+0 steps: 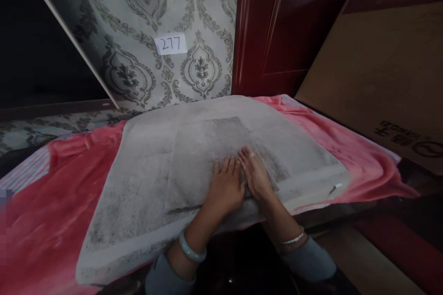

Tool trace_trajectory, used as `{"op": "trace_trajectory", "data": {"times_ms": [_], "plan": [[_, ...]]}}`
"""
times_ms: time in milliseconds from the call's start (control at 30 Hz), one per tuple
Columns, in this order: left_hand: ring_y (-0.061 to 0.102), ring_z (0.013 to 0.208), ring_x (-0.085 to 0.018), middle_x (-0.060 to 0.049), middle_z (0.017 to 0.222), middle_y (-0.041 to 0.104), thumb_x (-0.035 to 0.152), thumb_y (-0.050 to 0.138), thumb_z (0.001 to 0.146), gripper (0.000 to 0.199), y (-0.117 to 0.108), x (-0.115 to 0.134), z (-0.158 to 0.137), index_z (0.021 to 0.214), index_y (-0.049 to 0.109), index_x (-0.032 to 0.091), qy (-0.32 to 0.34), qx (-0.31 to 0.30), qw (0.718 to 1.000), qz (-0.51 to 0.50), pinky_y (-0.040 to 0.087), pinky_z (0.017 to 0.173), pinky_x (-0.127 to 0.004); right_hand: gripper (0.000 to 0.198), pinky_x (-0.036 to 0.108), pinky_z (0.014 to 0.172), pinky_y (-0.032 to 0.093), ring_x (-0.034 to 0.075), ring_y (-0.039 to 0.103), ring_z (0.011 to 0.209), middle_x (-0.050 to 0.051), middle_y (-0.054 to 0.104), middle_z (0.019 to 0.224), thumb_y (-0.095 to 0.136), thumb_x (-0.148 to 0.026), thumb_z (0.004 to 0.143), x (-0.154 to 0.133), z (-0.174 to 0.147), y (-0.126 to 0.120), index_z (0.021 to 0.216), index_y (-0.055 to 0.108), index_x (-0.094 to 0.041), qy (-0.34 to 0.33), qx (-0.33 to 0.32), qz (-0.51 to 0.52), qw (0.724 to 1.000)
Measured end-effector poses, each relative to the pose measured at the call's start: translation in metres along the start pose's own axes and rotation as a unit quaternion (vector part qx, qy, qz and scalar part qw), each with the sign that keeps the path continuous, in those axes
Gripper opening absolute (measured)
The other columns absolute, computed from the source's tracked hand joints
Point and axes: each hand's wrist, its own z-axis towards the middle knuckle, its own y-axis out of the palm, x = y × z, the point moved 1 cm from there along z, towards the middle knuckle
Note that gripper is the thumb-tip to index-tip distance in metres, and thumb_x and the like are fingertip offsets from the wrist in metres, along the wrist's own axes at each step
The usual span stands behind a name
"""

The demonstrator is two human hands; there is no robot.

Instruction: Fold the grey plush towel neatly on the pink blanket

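A grey cloth [134, 196] lies spread over a pink blanket [76, 193], far edge by the patterned wall [204, 71]. The left hand [226, 188] lies flat on its darker central square [194, 159], possibly a separate folded piece; the right hand [255, 174] rests alongside, to the right. Both extend straight, grasping nothing.
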Motion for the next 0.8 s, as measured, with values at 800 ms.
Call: {"op": "trace_trajectory", "data": {"times_ms": [800], "plan": [[0.023,0.151,-0.032,-0.020,0.161,0.026,0.053,0.036,0.098,0.073,-0.022,-0.073,-0.070,0.153,0.033,0.005,-0.166,-0.052,0.983,0.066,0.021,0.122,-0.055,0.048,0.048,0.114,0.039,0.026,0.057,0.127,0.011,0.055,0.143,0.068,-0.058,0.079,0.016,0.007,-0.014,0.111,0.064,-0.023,0.009,0.016,0.072,0.997]]}}
